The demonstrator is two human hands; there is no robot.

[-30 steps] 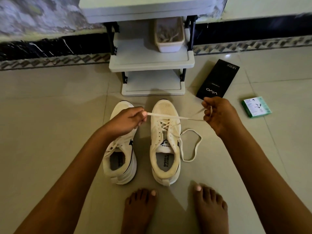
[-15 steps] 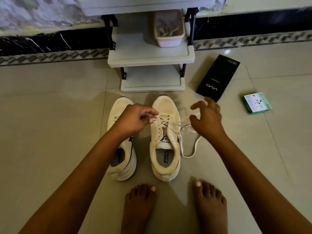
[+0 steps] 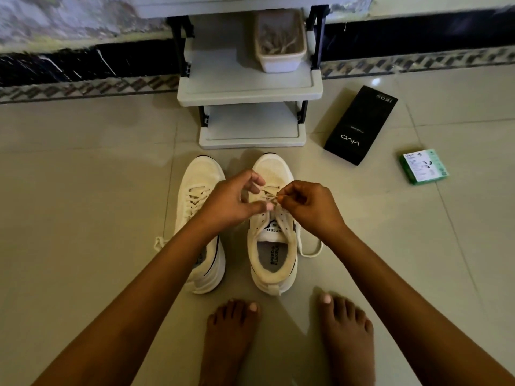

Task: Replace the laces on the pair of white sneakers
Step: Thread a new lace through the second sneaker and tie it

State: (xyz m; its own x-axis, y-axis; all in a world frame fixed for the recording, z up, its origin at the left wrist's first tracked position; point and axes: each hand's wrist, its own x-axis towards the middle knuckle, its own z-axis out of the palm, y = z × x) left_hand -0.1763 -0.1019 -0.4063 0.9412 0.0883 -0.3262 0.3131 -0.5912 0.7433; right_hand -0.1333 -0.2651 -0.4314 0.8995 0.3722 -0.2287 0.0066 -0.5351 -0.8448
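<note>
Both hands' fingers are pinching the flat cream lace across the right-side white mesh sneaker, heel toward six o'clock.

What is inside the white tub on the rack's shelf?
The white tub on the rack holds a tangle of pale strands, maybe laces; too blurred to be sure. Its bottom is covered by them.

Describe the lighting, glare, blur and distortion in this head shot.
Head view: dim, warm light; soft shadows beside the sneakers and feet; a small glare spot on the floor tile; wide-angle bending curves the wall border; the top corners smear; the hands and lace stay fairly sharp.
</note>
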